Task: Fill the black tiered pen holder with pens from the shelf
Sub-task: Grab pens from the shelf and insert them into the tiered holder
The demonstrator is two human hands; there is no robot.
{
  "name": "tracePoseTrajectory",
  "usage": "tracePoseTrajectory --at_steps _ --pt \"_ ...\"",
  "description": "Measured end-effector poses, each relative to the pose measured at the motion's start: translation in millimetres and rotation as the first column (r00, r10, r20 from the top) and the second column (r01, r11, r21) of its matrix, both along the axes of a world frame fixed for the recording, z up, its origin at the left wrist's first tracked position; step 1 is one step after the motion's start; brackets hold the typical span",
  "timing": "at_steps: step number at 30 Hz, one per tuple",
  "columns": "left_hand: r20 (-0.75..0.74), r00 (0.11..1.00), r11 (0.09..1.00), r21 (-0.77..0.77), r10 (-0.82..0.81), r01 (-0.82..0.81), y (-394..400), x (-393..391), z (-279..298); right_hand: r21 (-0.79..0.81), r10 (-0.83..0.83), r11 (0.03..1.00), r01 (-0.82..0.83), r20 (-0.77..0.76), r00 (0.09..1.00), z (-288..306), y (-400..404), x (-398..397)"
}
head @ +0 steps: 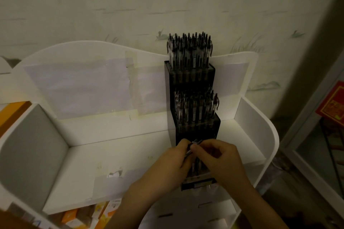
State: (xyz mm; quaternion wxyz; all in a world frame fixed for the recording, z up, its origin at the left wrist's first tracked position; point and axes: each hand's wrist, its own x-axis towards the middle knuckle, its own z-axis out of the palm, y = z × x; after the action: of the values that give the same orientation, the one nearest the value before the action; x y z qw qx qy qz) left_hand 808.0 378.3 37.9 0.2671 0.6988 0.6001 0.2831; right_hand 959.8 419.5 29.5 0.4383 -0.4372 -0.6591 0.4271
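The black tiered pen holder (pixel 189 74) stands on the white shelf unit (pixel 119 135), right of its middle. Its top tier is packed with pens (pixel 189 50), and the middle tier (pixel 197 109) is full too. Over the lowest tier both hands meet. My left hand (pixel 173 161) grips a small bunch of pens (pixel 193 145), whose tips poke out above the fingers. My right hand (pixel 221 160) pinches one of those pens at the top. The hands hide most of the bottom tier; only its front lip (pixel 199 185) shows.
The shelf unit has curved white side walls (pixel 260 132) and taped paper on its back panel (pixel 83 83). Orange and white boxes (pixel 89 214) lie on the lower level at the front left. A glass cabinet with a red box (pixel 333 102) stands to the right.
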Motion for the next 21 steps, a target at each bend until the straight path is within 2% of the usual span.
tracePoseTrajectory --at_steps 4,7,10,12,14,17,21 --pt "0.011 1.000 1.000 0.020 0.000 0.000 1.2 -1.3 1.3 -0.028 -0.040 0.999 0.038 -0.069 0.997 7.9 -0.9 4.5" --pt "0.010 1.000 1.000 0.029 0.000 0.000 0.8 -5.3 1.8 -0.090 -0.110 0.992 0.092 -0.219 0.970 22.6 2.7 13.6" --pt "0.002 1.000 0.999 0.039 0.021 -0.021 0.7 -9.3 1.2 -0.084 -0.191 0.981 0.173 -0.343 0.920 36.9 8.7 27.4" --pt "-0.004 0.999 0.998 0.040 0.041 -0.041 1.4 -11.5 0.5 0.000 -0.211 0.975 0.220 -0.293 0.932 39.7 11.5 36.1" --pt "-0.001 0.998 0.998 0.038 0.057 -0.057 2.5 -13.0 -0.6 0.122 -0.208 0.966 0.228 -0.154 0.966 35.5 13.1 41.8" --pt "0.008 0.997 0.997 0.032 0.071 -0.072 3.9 -13.4 -1.6 0.256 -0.208 0.950 0.180 0.086 0.974 20.6 13.0 43.5" --pt "0.021 0.997 0.996 0.036 0.076 -0.077 3.7 -11.8 0.2 0.343 -0.189 0.934 0.104 0.224 0.956 2.2 13.5 39.6"
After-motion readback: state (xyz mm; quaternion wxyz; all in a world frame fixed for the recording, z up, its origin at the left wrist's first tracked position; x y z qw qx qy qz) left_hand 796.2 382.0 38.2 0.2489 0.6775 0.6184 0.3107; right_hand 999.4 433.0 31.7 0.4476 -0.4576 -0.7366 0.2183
